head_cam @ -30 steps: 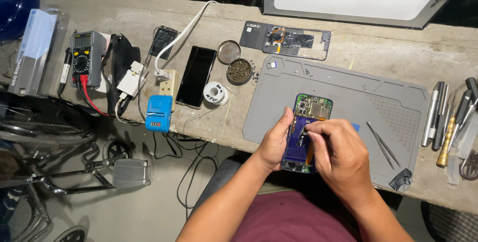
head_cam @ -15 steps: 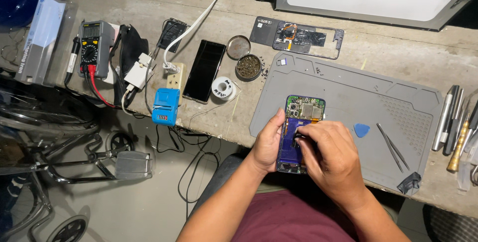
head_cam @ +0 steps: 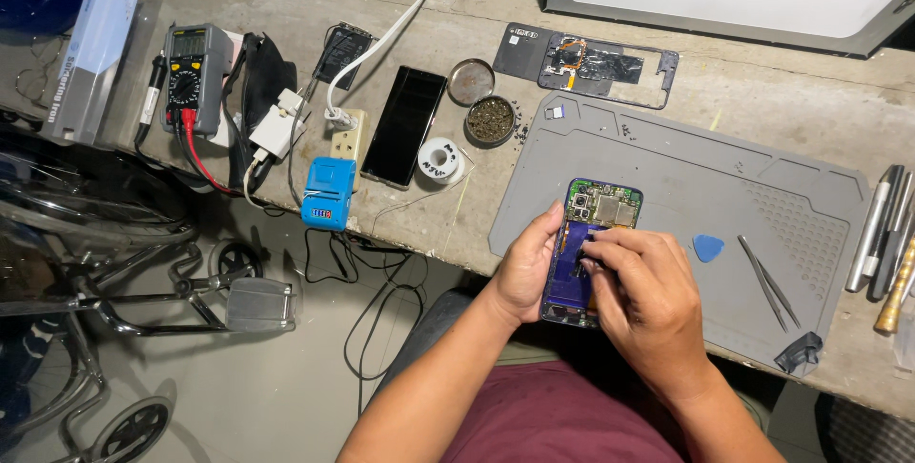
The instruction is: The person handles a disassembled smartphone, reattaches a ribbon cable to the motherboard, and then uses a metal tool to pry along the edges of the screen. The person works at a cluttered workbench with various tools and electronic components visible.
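Note:
An opened phone (head_cam: 599, 211) with its green circuit board and blue battery exposed lies on a grey work mat (head_cam: 667, 168). My left hand (head_cam: 526, 268) grips the phone's left edge and steadies it. My right hand (head_cam: 643, 296) rests over the phone's lower half, its fingertips pinched on something small at the battery area; what they pinch is hidden. A blue triangular pick (head_cam: 707, 247) and metal tweezers (head_cam: 768, 280) lie on the mat just right of my right hand.
On the concrete bench: a phone back frame (head_cam: 591, 63), a dark phone (head_cam: 403, 125), a solder spool (head_cam: 440, 158), a tin of brass wool (head_cam: 491, 120), a multimeter (head_cam: 191, 72), a blue box (head_cam: 328, 193), tools (head_cam: 882, 234) at the right edge. A wheelchair (head_cam: 114, 263) stands left.
The view has shifted slightly. My right hand has slid left over the phone, uncovering the blue pick on the mat. My left hand keeps its hold on the phone.

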